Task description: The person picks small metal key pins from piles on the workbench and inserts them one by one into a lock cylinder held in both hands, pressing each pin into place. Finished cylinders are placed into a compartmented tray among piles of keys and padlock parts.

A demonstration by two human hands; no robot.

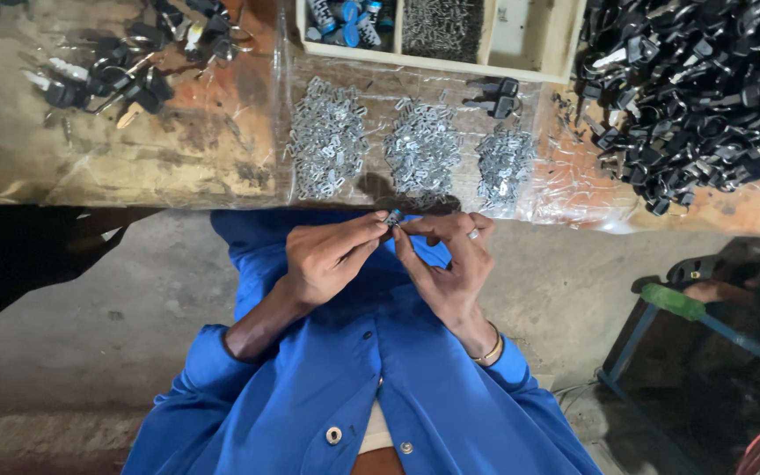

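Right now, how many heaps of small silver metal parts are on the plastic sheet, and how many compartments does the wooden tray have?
Silver part heaps: 3, at left, middle, right
Wooden tray compartments in view: 3
Total: 6

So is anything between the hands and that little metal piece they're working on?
Nothing visible. The left hand and right hand both pinch the small metal piece directly at their fingertips, held just in front of the workbench edge.

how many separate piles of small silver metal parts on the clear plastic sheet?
3, side by side on the plastic sheet at the bench edge: left pile, middle pile, right pile. More silver parts fill a wooden tray compartment behind them, not counted.
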